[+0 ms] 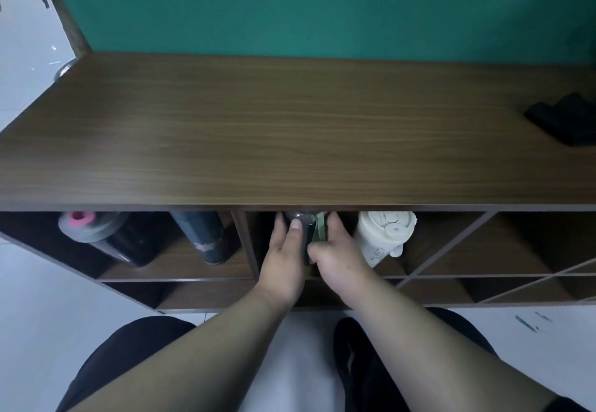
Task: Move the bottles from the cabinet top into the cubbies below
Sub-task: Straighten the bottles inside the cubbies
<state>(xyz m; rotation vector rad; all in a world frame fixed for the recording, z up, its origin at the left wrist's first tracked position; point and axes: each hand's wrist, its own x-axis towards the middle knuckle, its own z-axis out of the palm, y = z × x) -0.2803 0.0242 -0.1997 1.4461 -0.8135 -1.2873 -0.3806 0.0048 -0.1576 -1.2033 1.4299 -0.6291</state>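
Observation:
The brown wooden cabinet top carries no bottles. In the middle cubby just under its front edge, my left hand and my right hand both grip a dark bottle with a green strap; its upper part is hidden under the top. A cream bottle stands to the right in the same cubby. The left cubby holds a black bottle with a grey and pink lid and a dark blue bottle.
A black cloth lies at the right end of the cabinet top. A green wall rises behind. Diagonal dividers form the cubbies at the right. A lower shelf row runs beneath. White floor and my dark-trousered knees are below.

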